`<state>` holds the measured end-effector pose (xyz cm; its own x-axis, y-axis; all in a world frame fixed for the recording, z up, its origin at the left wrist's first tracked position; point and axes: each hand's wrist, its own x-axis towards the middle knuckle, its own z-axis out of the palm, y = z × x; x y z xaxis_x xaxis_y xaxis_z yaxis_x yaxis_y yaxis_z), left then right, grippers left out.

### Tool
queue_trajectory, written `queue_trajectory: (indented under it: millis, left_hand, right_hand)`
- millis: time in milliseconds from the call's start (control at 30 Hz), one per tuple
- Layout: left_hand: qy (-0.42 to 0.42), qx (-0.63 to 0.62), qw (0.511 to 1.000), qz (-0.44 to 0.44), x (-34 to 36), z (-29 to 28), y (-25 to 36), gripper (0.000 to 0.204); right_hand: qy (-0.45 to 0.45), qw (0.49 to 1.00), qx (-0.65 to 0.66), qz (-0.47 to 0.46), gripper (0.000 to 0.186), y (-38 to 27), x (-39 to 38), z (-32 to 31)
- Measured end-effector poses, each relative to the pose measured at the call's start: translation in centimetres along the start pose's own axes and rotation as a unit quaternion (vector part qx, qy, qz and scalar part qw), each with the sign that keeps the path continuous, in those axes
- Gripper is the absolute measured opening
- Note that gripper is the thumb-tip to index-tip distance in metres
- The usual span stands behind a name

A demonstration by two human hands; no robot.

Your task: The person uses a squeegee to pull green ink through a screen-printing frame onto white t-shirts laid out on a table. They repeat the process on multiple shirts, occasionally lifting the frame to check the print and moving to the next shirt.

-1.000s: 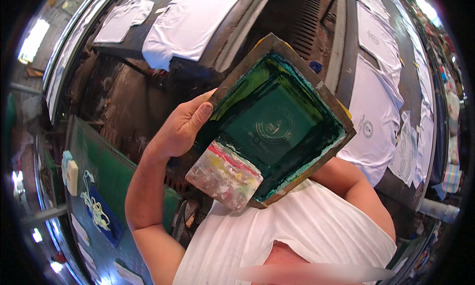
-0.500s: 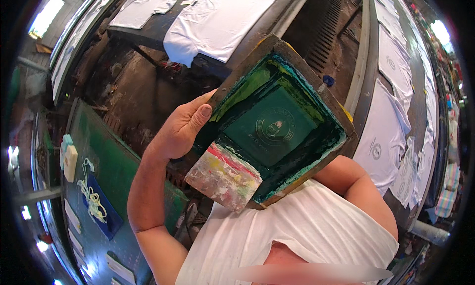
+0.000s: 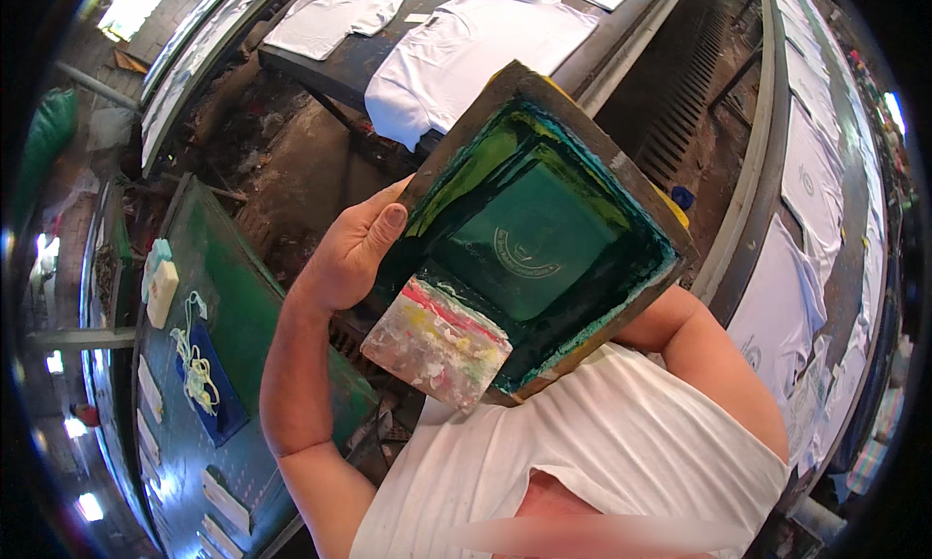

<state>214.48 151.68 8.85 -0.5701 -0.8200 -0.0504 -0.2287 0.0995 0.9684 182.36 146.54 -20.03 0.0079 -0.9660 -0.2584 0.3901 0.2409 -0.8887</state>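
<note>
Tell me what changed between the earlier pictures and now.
The white shirts and green table slid rightward in view, as if the wearer turned left. No visible grasp or release. Unchanged: left hand gripping the screen frame, paint-smeared block resting against it.

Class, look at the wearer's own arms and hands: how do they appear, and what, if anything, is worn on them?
The left hand is ungloved, its thumb short-nailed, with no watch or bracelet at the wrist. Both arms are bare to the shoulder edges of a creased white shirt. The right hand is hidden.
</note>
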Motion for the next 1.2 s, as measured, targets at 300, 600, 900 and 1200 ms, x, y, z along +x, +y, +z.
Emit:
queue_trajectory:
  millis: [300, 600, 900, 1200]
  left_hand:
    - [0.040, -0.011, 0.999, -0.007, 1.3, -0.3, -0.1, 0.066]
    - [0.048, -0.032, 0.998, -0.010, 1.4, -0.1, -1.5, 0.065]
    - [0.006, 0.004, 0.999, -0.039, 3.3, 0.5, -1.3, 0.058]
    - [-0.014, -0.074, 0.995, -0.062, 6.6, -2.2, -7.3, 0.061]
  right_hand:
    - [-0.142, 0.963, 0.211, -0.092, 0.020, -6.7, 5.2, -3.7]
    - [-0.272, 0.927, 0.207, -0.155, 0.023, -13.0, -0.1, -6.5]
    - [-0.055, 0.985, -0.127, -0.107, 0.027, -4.9, -14.5, -5.3]
    - [-0.106, 0.828, -0.550, -0.028, 0.041, -9.9, -19.7, -4.4]
